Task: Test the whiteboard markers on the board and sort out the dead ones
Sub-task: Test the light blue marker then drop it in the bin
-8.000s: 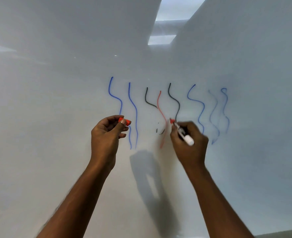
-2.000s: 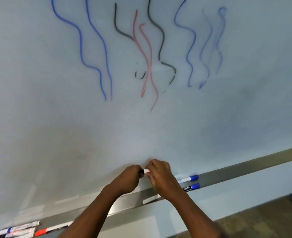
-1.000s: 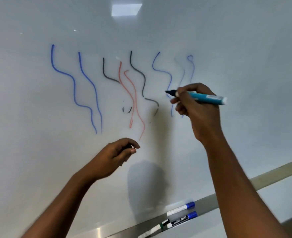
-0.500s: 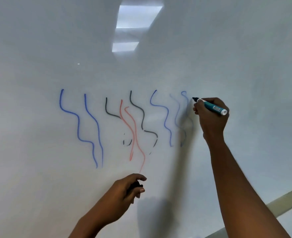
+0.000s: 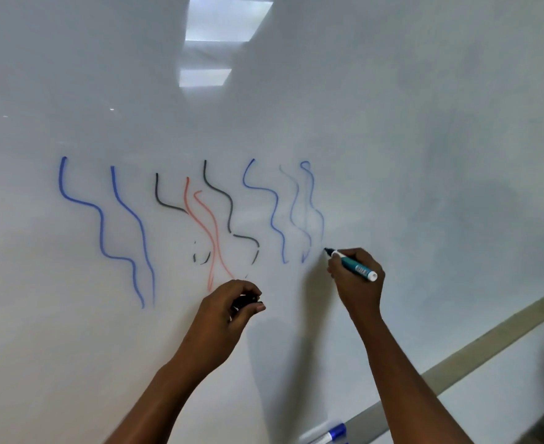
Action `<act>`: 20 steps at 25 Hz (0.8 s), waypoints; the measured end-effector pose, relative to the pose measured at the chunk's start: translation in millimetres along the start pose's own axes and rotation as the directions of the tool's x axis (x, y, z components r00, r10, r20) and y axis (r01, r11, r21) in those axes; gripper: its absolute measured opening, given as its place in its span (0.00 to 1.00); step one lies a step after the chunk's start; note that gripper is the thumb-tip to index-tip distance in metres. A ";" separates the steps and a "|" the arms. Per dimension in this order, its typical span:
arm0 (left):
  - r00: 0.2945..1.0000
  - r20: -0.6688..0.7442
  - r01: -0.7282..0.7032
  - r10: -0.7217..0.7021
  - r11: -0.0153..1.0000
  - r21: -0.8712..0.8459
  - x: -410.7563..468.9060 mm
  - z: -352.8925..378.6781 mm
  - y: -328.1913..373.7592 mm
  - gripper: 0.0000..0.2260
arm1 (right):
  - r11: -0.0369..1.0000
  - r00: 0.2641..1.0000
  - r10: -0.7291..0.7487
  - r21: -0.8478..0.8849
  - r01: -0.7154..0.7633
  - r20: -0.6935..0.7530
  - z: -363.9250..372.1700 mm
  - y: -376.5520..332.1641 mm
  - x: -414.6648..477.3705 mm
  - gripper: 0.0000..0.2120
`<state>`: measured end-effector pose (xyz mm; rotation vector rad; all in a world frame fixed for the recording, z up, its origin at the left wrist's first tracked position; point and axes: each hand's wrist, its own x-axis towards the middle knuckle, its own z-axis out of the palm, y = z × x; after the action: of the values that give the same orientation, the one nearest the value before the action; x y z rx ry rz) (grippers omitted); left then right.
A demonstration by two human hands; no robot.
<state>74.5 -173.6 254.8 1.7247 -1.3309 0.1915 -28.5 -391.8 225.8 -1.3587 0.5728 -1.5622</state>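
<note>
Head camera looks up at the whiteboard (image 5: 424, 123), and the right hand (image 5: 357, 280) is at it, its grip pinched around a teal-barrelled marker (image 5: 353, 265). The dark tip sits right against the board, just to the right of the faint blue squiggles (image 5: 305, 213) and level with their lower ends. No fresh line shows at the tip that I can make out. Down to the left, the left hand (image 5: 225, 315) hovers close to the board, fingers curled in and pressed together on a small black cap (image 5: 245, 301), mostly hidden inside the fist. Across the board runs the row of test strokes: two bold blue waves (image 5: 104, 229) on the left, a short black stroke (image 5: 161, 197), two pale red lines (image 5: 206, 232) crossing each other, a black wave (image 5: 229, 213) that breaks into dashes low down, then another blue wave (image 5: 273, 213). At the bottom edge, two blue-capped markers (image 5: 331, 434) lie on the grey tray (image 5: 456, 363) that slants up to the right.
</note>
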 end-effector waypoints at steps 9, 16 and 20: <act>0.998 -0.009 0.060 -0.061 0.998 -0.033 -6.2 8.5 6.5 0.08 | 0.993 0.999 -0.004 0.115 0.008 -0.037 7.5 -39.8 22.4 0.04; 0.956 -0.076 0.261 -0.283 0.941 -0.217 -30.1 9.7 -12.8 0.09 | 0.963 0.921 -0.227 -0.067 0.260 0.318 35.6 6.6 -91.8 0.05; 0.909 -0.132 0.339 -0.396 0.884 -0.321 -51.4 5.0 -29.2 0.11 | 0.997 0.927 -0.044 -0.044 0.065 0.372 34.1 15.8 -127.0 0.04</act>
<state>76.0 -142.2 204.6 1.6238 -0.8192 -0.0542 -0.4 -280.3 160.1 -1.6745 0.3480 -1.2921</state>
